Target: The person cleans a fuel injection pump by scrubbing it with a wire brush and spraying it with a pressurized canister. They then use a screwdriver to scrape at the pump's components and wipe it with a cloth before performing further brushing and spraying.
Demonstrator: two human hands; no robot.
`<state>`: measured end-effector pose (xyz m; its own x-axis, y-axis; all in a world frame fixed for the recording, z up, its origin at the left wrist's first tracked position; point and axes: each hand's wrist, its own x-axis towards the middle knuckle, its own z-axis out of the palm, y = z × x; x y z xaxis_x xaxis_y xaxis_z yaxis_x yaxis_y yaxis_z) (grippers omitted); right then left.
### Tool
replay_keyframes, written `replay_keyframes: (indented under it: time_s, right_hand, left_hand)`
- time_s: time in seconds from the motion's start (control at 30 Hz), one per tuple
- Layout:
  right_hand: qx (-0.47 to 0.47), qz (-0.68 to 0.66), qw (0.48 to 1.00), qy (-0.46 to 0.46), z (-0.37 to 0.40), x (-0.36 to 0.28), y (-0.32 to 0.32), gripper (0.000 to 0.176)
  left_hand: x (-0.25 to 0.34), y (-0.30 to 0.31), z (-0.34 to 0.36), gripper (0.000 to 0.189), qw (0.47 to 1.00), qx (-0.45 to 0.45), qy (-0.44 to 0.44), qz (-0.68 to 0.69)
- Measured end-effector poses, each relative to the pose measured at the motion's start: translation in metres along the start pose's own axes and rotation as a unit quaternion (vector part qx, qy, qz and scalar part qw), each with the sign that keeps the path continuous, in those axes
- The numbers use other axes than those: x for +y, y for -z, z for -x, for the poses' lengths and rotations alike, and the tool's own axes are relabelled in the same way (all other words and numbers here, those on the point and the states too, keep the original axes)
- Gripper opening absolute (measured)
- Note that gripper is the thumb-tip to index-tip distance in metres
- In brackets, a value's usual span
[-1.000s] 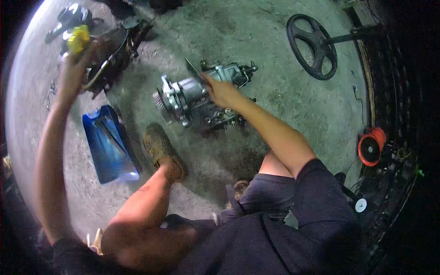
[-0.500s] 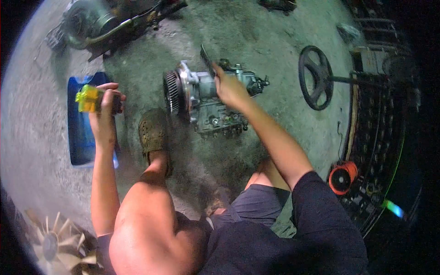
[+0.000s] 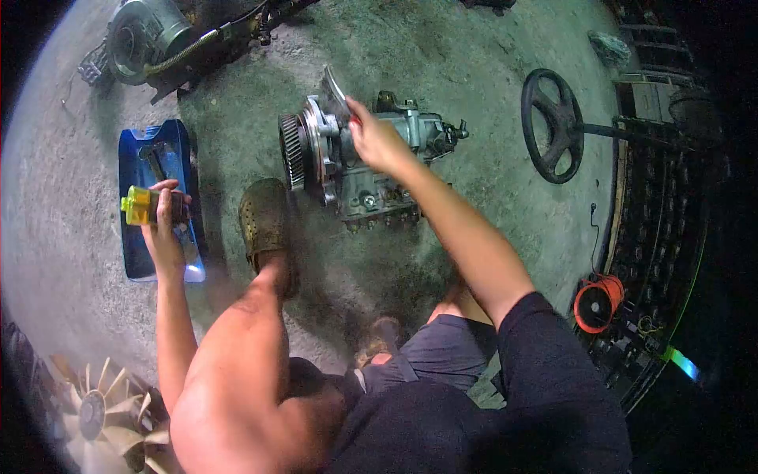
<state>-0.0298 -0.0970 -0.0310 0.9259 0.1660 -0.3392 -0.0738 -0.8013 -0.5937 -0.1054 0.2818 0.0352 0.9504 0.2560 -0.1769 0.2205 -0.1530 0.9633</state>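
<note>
Concrete workshop floor (image 3: pixel 489 71), stained. Grey cast-metal pump assembly with toothed gear (image 3: pixel 359 170) lies centre, just beside a brown shoe (image 3: pixel 264 221). Blue plastic tray (image 3: pixel 136 150) sits left of it. Right hand (image 3: pixel 375 142) clamped on thin flat metal blade (image 3: pixel 333 85) at pump top. Left hand (image 3: pixel 166 233) closed around small yellow translucent object (image 3: pixel 138 205), over the tray.

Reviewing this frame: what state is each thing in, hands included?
left hand, shut on the yellow tool, above the blue tray.
right hand, shut on the flat blade, held at the pump.
pump, lying on the floor, gear end left.
blue tray, flat on the floor.
steering wheel, lying on the floor.
fan, lying flat.
</note>
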Motion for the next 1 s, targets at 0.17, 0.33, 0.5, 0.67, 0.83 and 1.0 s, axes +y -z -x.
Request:
replay_keyframes:
  time_s: [0.17,0.33,0.5,0.67,0.83,1.0]
  right_hand:
    - [0.018,-0.040,0.998,-0.035,0.068,-0.008,0.006,0.051]
    - [-0.042,-0.044,0.994,-0.094,0.110,-0.018,0.005,0.054]
    - [0.099,-0.102,0.990,0.018,0.029,0.009,-0.031,0.054]
    - [0.138,-0.208,0.967,-0.043,0.118,-0.021,-0.044,0.055]
    - [0.077,-0.248,0.961,-0.092,0.020,0.006,-0.039,0.049]
    - [0.055,-0.195,0.971,-0.125,0.081,-0.015,-0.029,0.054]
  left_hand:
    - [-0.009,-0.003,0.009,0.032,1.000,0.024,-0.006,-0.009]
    - [-0.026,0.006,0.009,0.035,0.999,0.041,0.004,0.007]
    - [-0.014,-0.013,0.008,0.033,1.000,0.018,0.016,-0.002]
    - [-0.017,-0.009,0.000,0.036,1.000,0.012,0.004,-0.010]
    - [-0.018,-0.013,-0.010,0.041,0.999,0.040,0.001,-0.010]
    - [-0.020,-0.010,-0.015,0.042,1.000,0.026,0.014,-0.003]
